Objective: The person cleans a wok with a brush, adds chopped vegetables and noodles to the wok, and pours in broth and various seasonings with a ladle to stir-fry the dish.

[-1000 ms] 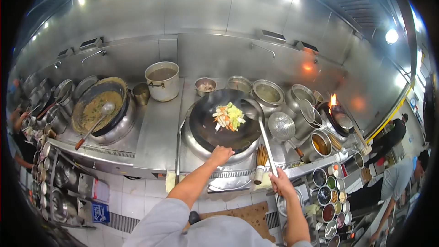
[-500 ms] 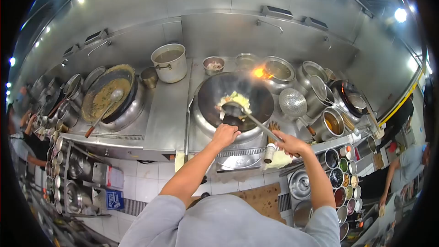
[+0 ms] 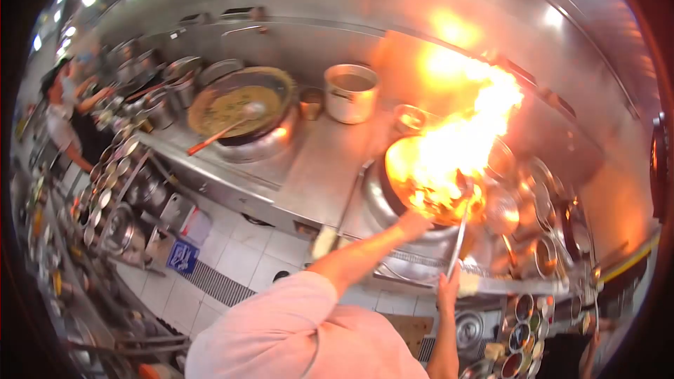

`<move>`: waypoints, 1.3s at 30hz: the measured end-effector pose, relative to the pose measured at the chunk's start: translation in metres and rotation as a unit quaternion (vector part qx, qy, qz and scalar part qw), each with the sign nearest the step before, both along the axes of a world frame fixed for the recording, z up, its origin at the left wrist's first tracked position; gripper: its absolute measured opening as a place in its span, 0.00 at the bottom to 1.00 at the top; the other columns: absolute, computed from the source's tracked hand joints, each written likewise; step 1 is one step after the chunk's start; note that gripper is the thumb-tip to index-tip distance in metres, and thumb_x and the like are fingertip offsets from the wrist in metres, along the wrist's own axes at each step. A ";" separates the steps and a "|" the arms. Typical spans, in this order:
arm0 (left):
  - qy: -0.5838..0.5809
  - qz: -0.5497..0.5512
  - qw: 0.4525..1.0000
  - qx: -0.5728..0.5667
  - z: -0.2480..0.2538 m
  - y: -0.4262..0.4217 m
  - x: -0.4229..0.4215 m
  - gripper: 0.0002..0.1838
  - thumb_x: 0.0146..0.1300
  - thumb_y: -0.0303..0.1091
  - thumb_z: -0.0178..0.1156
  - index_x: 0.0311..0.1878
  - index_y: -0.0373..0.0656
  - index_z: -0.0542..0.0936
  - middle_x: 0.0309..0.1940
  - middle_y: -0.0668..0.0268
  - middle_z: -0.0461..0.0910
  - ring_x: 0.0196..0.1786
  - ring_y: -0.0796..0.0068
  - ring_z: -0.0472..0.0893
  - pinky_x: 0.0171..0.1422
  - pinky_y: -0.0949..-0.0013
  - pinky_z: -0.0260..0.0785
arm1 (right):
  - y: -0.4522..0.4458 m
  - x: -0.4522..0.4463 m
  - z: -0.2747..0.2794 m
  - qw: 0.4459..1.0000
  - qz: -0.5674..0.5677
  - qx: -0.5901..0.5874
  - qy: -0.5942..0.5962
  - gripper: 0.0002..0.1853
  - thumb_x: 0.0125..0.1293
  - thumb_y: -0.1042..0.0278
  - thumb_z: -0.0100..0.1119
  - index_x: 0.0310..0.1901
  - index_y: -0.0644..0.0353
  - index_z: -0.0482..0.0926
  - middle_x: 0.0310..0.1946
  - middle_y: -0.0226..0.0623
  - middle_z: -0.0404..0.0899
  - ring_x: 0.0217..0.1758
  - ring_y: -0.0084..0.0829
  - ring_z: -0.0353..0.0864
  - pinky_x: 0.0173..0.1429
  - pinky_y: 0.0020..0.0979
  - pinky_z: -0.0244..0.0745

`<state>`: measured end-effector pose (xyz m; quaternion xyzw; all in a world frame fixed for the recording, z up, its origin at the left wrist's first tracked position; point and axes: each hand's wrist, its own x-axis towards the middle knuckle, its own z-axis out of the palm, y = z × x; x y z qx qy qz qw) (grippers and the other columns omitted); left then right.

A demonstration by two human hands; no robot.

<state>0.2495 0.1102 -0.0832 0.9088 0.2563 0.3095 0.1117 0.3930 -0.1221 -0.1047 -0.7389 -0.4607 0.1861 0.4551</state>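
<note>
A tall, bright flame (image 3: 456, 144) rises out of the wok (image 3: 392, 198), hiding most of its inside and the food in it. My left hand (image 3: 415, 225) is closed at the wok's near rim, partly washed out by the glare. My right hand (image 3: 448, 286), to the right and nearer my body, is wrapped round the long metal handle of a ladle (image 3: 459, 238). The ladle slants up into the wok, where its bowl is lost in the fire.
Left of the wok stand a tall pot (image 3: 351, 102) and a big pan of thick yellowish sauce (image 3: 228, 116) with a ladle in it. A perforated skimmer (image 3: 502, 212) lies close on the right. Seasoning tubs (image 3: 520, 333) are low right. A co-worker (image 3: 67, 116) stands far left.
A small flame behind the wok has become a large blaze covering it. My view has swung, so the stove sits further right and tilted. Both hands keep their holds.
</note>
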 end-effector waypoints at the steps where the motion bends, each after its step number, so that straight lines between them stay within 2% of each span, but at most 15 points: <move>1: -0.028 0.001 0.999 0.039 0.008 -0.008 -0.008 0.12 0.58 0.38 0.63 0.38 0.38 0.82 0.36 0.51 0.82 0.46 0.55 0.83 0.48 0.52 0.75 | 0.013 -0.020 0.022 0.998 -0.022 -0.014 0.056 0.36 0.62 0.81 0.55 0.73 0.65 0.57 0.71 0.52 0.63 0.73 0.42 0.63 0.74 0.33 0.55; 2: 0.002 0.001 1.000 0.005 0.004 -0.007 -0.007 0.16 0.58 0.43 0.63 0.38 0.37 0.82 0.34 0.53 0.82 0.42 0.55 0.83 0.49 0.55 0.75 | 0.038 0.001 -0.007 0.942 0.011 0.147 -0.300 0.37 0.65 0.77 0.55 0.75 0.53 0.54 0.54 0.47 0.79 0.50 0.41 0.82 0.51 0.34 0.78; 3: 0.059 -0.033 0.986 -0.149 0.037 -0.019 -0.023 0.21 0.49 0.41 0.68 0.42 0.36 0.81 0.43 0.51 0.80 0.52 0.52 0.78 0.62 0.50 0.66 | 0.053 -0.023 0.035 0.995 0.028 0.074 -0.060 0.35 0.66 0.76 0.54 0.74 0.53 0.55 0.45 0.42 0.78 0.37 0.34 0.80 0.37 0.30 0.76; 4: 0.008 -0.042 0.998 0.048 -0.012 -0.009 -0.015 0.27 0.51 0.43 0.67 0.53 0.39 0.78 0.55 0.54 0.75 0.63 0.53 0.70 0.68 0.48 0.61 | 0.067 -0.058 0.099 0.983 0.037 -0.015 0.182 0.34 0.67 0.75 0.54 0.73 0.52 0.55 0.36 0.36 0.78 0.24 0.26 0.77 0.24 0.26 0.74; 6: 0.118 -0.092 0.988 -0.031 0.042 -0.015 -0.064 0.33 0.52 0.44 0.67 0.62 0.43 0.74 0.64 0.60 0.68 0.70 0.53 0.62 0.72 0.46 0.56 | 0.122 -0.115 0.152 0.929 0.081 0.095 0.347 0.23 0.69 0.71 0.53 0.64 0.52 0.61 0.23 0.26 0.67 0.11 0.15 0.60 0.10 0.21 0.57; 8: 0.201 -0.184 0.960 -0.070 0.056 -0.006 -0.098 0.34 0.53 0.45 0.67 0.64 0.46 0.73 0.62 0.60 0.72 0.68 0.54 0.67 0.70 0.50 0.60 | 0.172 -0.151 0.198 0.875 0.132 0.085 0.457 0.07 0.71 0.66 0.52 0.48 0.53 0.68 0.21 0.24 0.66 0.12 0.16 0.63 0.11 0.22 0.61; 10: 0.219 -0.216 0.940 -0.149 0.087 0.008 -0.162 0.35 0.54 0.44 0.67 0.65 0.45 0.72 0.62 0.58 0.74 0.66 0.54 0.70 0.69 0.52 0.63 | 0.240 -0.142 0.210 0.804 0.229 0.020 0.548 0.07 0.72 0.63 0.52 0.38 0.54 0.69 0.19 0.22 0.65 0.13 0.14 0.63 0.11 0.21 0.60; 14: 0.111 -0.290 0.914 -0.261 0.076 0.047 -0.293 0.31 0.62 0.42 0.64 0.67 0.42 0.70 0.60 0.54 0.76 0.62 0.55 0.76 0.65 0.59 0.68 | 0.364 -0.205 0.259 0.810 0.259 -0.051 0.524 0.09 0.71 0.64 0.55 0.35 0.57 0.70 0.19 0.23 0.66 0.16 0.12 0.64 0.14 0.21 0.57; 18: -0.068 -0.289 0.820 -0.490 0.058 0.052 -0.453 0.32 0.70 0.42 0.59 0.73 0.43 0.63 0.65 0.57 0.73 0.68 0.64 0.72 0.71 0.63 0.63 | 0.482 -0.269 0.250 0.903 0.225 -0.129 0.342 0.08 0.68 0.68 0.56 0.31 0.57 0.72 0.20 0.26 0.69 0.16 0.16 0.65 0.15 0.23 0.59; 22: -0.284 -0.090 0.678 -0.672 0.050 0.004 -0.639 0.30 0.71 0.43 0.56 0.71 0.39 0.64 0.58 0.53 0.77 0.64 0.62 0.75 0.70 0.59 0.64 | 0.600 -0.284 0.201 0.947 0.220 -0.232 -0.018 0.04 0.65 0.72 0.56 0.36 0.57 0.70 0.18 0.26 0.67 0.16 0.23 0.66 0.18 0.28 0.62; 26: -0.518 0.168 0.615 -0.571 0.010 -0.095 -0.756 0.26 0.67 0.39 0.57 0.64 0.34 0.69 0.46 0.54 0.82 0.53 0.58 0.81 0.66 0.54 0.68 | 0.684 -0.285 0.156 0.916 0.152 -0.291 0.229 0.05 0.60 0.76 0.51 0.39 0.64 0.72 0.20 0.32 0.71 0.15 0.29 0.69 0.17 0.32 0.64; 28: -0.512 0.192 0.639 -0.541 -0.019 -0.123 -0.769 0.24 0.67 0.35 0.57 0.64 0.33 0.70 0.47 0.53 0.81 0.52 0.60 0.81 0.66 0.57 0.68 | 0.676 -0.300 0.164 0.696 0.138 -0.091 0.699 0.02 0.61 0.78 0.48 0.35 0.64 0.70 0.21 0.32 0.69 0.19 0.27 0.71 0.23 0.30 0.66; 29: -0.519 0.220 0.632 -0.532 -0.030 -0.131 -0.769 0.24 0.66 0.39 0.59 0.61 0.35 0.71 0.42 0.55 0.81 0.49 0.61 0.82 0.62 0.53 0.71 | 0.672 -0.303 0.165 0.694 0.135 -0.082 0.702 0.02 0.61 0.78 0.48 0.35 0.64 0.70 0.21 0.32 0.69 0.19 0.27 0.71 0.23 0.30 0.66; 34: -0.432 0.197 0.655 -0.587 0.015 -0.072 -0.702 0.26 0.64 0.41 0.62 0.62 0.38 0.71 0.41 0.56 0.81 0.50 0.63 0.81 0.59 0.56 0.73 | 0.631 -0.300 0.158 0.378 0.241 0.013 0.894 0.05 0.61 0.81 0.49 0.30 0.62 0.65 0.19 0.28 0.65 0.21 0.23 0.67 0.26 0.26 0.66; 39: -0.168 0.039 0.794 -0.583 0.061 0.012 -0.634 0.27 0.65 0.37 0.64 0.66 0.43 0.70 0.49 0.61 0.81 0.53 0.71 0.78 0.59 0.66 0.70 | 0.570 -0.285 0.172 0.321 0.309 0.106 0.889 0.08 0.66 0.78 0.48 0.30 0.60 0.63 0.21 0.29 0.65 0.19 0.21 0.68 0.24 0.25 0.64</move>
